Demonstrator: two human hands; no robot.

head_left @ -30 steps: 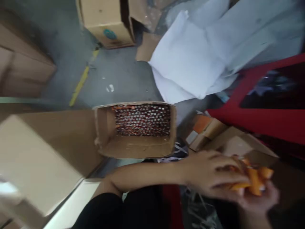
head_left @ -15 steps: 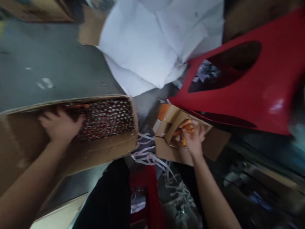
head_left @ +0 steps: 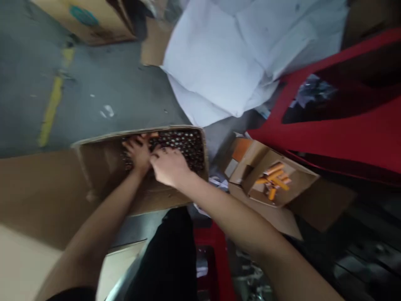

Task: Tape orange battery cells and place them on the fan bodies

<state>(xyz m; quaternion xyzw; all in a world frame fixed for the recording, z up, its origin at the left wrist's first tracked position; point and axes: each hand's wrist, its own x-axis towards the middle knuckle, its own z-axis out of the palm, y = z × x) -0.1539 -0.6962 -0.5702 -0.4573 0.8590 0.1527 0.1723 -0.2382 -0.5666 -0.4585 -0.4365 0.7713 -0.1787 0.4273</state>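
The packed pieces (head_left: 188, 146), small, dark reddish and with pale round ends, lay in close rows inside the long carton (head_left: 159, 201), filling the part toward its right end. An orange piece (head_left: 154, 134) lay on top of them, against the far wall. The left hand (head_left: 139, 154) rested over the rows near that wall, its grip spread. The right hand (head_left: 171, 167) was just beside it, its grip curled down toward the rows; blur and the angle hid the fingertips, so whether it pinched anything could not be told.

Both forearms came in over the near edge. The far edge ran close behind the left fingers, leaving little room there, while the right end had a strip of uncovered rows between the right hand and the end wall. At the left end, the carton had open room beside the left hand.

To the right, across a narrow gap, stood the small carton (head_left: 299, 179), flaps folded out, with orange tubes (head_left: 275, 179) heaped loosely in it. A red plastic stool (head_left: 338, 133) lay close behind its far edge. Beyond the long carton, white sheeting (head_left: 216, 62) was spread over the grey floor (head_left: 125, 92), which bore a yellow strip (head_left: 52, 104) at left, near a printed carton (head_left: 103, 27).
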